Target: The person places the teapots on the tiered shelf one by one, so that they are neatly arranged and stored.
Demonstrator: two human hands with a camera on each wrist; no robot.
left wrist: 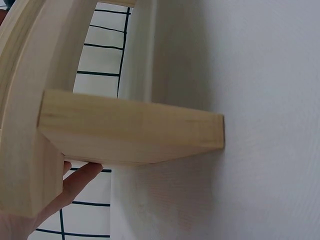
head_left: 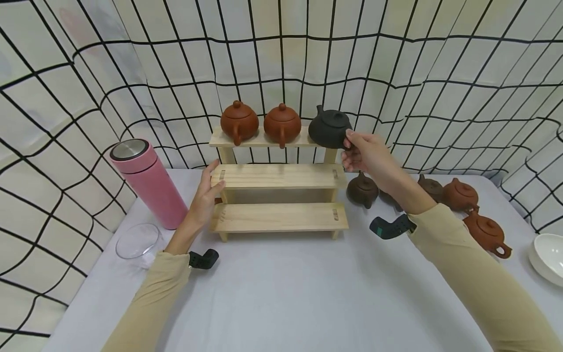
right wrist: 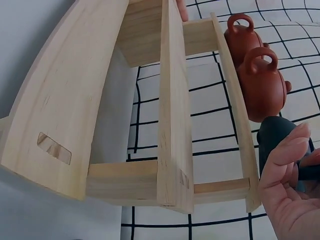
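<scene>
A three-tier wooden display stand (head_left: pixel 277 177) rises at the middle of the table. My left hand (head_left: pixel 203 198) grips its left end at the middle tier, thumb over the board; in the left wrist view some fingers show behind a wooden side piece (left wrist: pixel 130 125). My right hand (head_left: pixel 374 159) pinches the handle side of a black teapot (head_left: pixel 329 128) at the right end of the top tier. Whether its base bears fully on the board cannot be told. Two reddish-brown teapots (head_left: pixel 239 121) sit left of it, handles facing forward.
Right of the stand are several brown and reddish teapots (head_left: pixel 486 229), partly behind my right arm. A white bowl (head_left: pixel 547 256) is at the right edge. A pink thermos (head_left: pixel 151 183) and a clear glass cup (head_left: pixel 138 242) stand left. Black netting (head_left: pixel 281 80) hangs behind.
</scene>
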